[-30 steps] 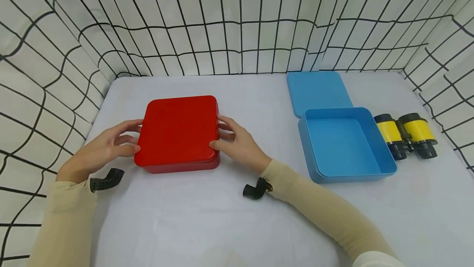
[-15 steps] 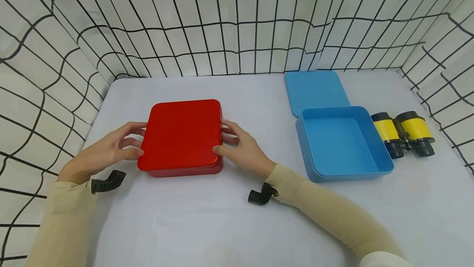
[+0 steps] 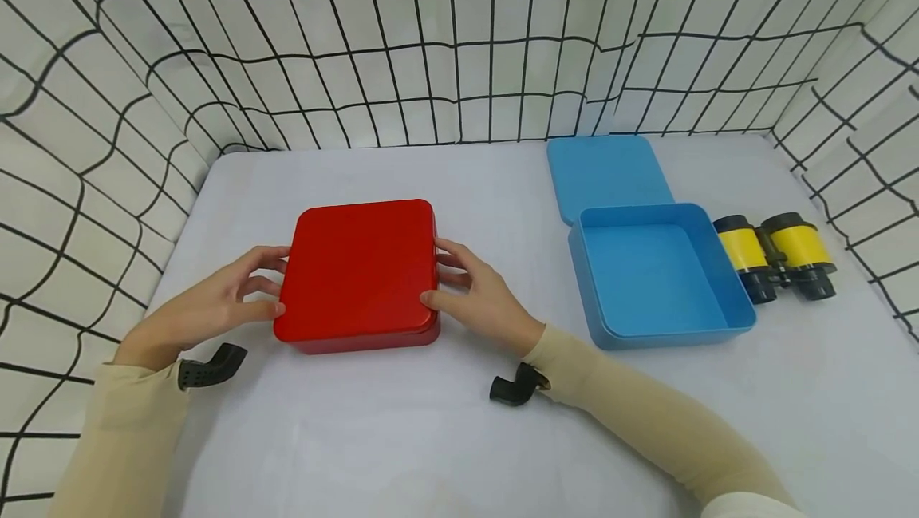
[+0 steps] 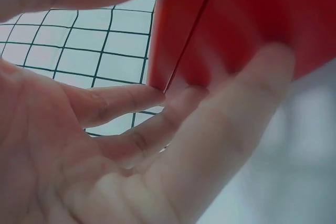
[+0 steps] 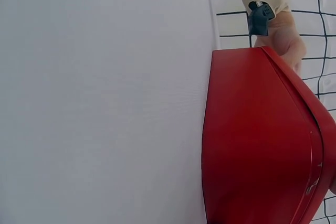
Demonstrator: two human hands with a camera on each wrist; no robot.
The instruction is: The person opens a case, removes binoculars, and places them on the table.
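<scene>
A red box (image 3: pixel 359 270) with rounded corners and its lid on is held between the two hands, left of the table's middle. My left hand (image 3: pixel 208 302) grips its left side, with the thumb near the front corner. In the left wrist view, the thumb (image 4: pixel 231 108) and fingertips press the red wall beside the lid seam. On the opposite side, my right hand (image 3: pixel 481 294) holds the box, with the thumb at the lid's right edge and the fingers along the side wall. In the right wrist view, the red box (image 5: pixel 252 129) hides most of the right fingers.
A blue box (image 3: pixel 664 278) stands open to the right, with a blue lid (image 3: pixel 610 175) lying flat behind it. Black and yellow binoculars (image 3: pixel 778 255) lie at its right side. Black wire mesh (image 3: pixel 459 43) encloses the white table (image 3: pixel 359 438) at the back and sides.
The red box has shifted a little to the right and towards the person, with both hands moving along with it. The blue box, its lid and the binoculars keep their places on the table.
</scene>
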